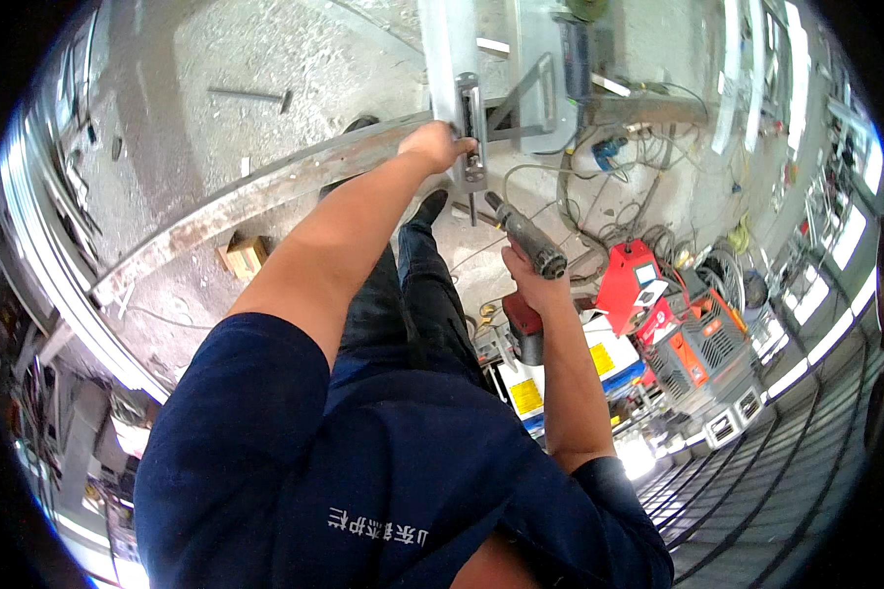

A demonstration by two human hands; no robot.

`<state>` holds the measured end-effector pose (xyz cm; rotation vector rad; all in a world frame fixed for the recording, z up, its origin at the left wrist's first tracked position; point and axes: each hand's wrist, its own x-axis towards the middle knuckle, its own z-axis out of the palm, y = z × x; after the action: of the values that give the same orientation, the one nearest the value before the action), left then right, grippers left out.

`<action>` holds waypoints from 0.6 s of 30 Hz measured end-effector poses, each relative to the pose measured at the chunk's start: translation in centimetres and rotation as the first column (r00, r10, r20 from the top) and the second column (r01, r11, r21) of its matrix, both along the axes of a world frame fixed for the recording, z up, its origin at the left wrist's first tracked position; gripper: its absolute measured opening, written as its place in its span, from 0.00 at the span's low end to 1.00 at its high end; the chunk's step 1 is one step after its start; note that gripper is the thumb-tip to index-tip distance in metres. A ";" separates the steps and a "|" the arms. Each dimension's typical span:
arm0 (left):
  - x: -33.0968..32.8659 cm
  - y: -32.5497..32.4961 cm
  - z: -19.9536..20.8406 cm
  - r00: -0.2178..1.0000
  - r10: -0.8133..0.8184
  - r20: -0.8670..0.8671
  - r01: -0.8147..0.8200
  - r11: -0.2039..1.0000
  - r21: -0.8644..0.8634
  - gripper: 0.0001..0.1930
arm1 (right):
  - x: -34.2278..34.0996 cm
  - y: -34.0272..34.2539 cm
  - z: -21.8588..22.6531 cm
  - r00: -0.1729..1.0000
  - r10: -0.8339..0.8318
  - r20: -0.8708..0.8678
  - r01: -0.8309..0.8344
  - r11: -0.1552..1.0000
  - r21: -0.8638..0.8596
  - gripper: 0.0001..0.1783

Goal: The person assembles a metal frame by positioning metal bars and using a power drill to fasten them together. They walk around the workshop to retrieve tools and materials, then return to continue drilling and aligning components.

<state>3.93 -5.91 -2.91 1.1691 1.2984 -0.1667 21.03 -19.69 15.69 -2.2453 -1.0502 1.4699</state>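
Against steel beam [265, 191], left hand [437, 145] gripping bracket [469, 133], right hand [530, 280] holding drill [525, 236]

L arm stretched out nearly straight, bare forearm running up and fwd from the dark blue short sleeve. Left hand [440, 145] at full reach, knuckles up, fingers curled and closed on what it grips, wrist roughly in line w/ forearm. R arm bent sharply at elbow, upper arm close to torso, forearm rising almost vertical. Right hand [532, 280] held nearer the body, well below and to the right of the left, fingers wrapped tight in a fist grip, wrist cocked slightly fwd. Hands apart, not touching. Legs in dark trousers below.
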 end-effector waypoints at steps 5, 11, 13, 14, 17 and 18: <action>0.3 -0.1 -0.1 0.998 -0.027 -0.053 0.029 0.999 0.046 0.36 | 2.4 -2.0 6.8 0.978 0.056 0.202 -0.059 0.998 0.010 0.13; 0.4 0.6 1.4 0.971 -0.115 -0.211 0.120 0.993 0.008 0.40 | 7.0 -7.3 12.2 0.954 -0.090 0.287 0.071 0.995 0.077 0.12; 0.4 0.8 3.5 0.948 -0.189 -0.258 0.201 0.979 0.022 0.40 | 8.9 -10.1 12.7 0.942 -0.184 0.282 0.147 0.978 0.147 0.13; 0.5 0.6 4.5 0.930 -0.256 -0.264 0.275 0.961 0.038 0.40 | 10.0 -11.7 12.6 0.932 -0.233 0.277 0.186 0.965 0.184 0.13; 2.5 -1.5 8.4 0.917 -0.369 -0.153 0.399 0.862 0.314 0.31 | 13.7 -15.0 13.4 0.897 -0.439 0.050 0.440 0.898 -0.023 0.23; 3.5 -2.6 9.8 0.875 -0.454 -0.171 0.483 0.786 0.386 0.26 | 15.0 -15.7 14.8 0.850 -0.526 -0.023 0.514 0.839 -0.181 0.29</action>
<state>7.47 -8.47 6.87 1.8704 1.1036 -0.3053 36.05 -35.44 30.47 -2.3115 -0.2483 1.4125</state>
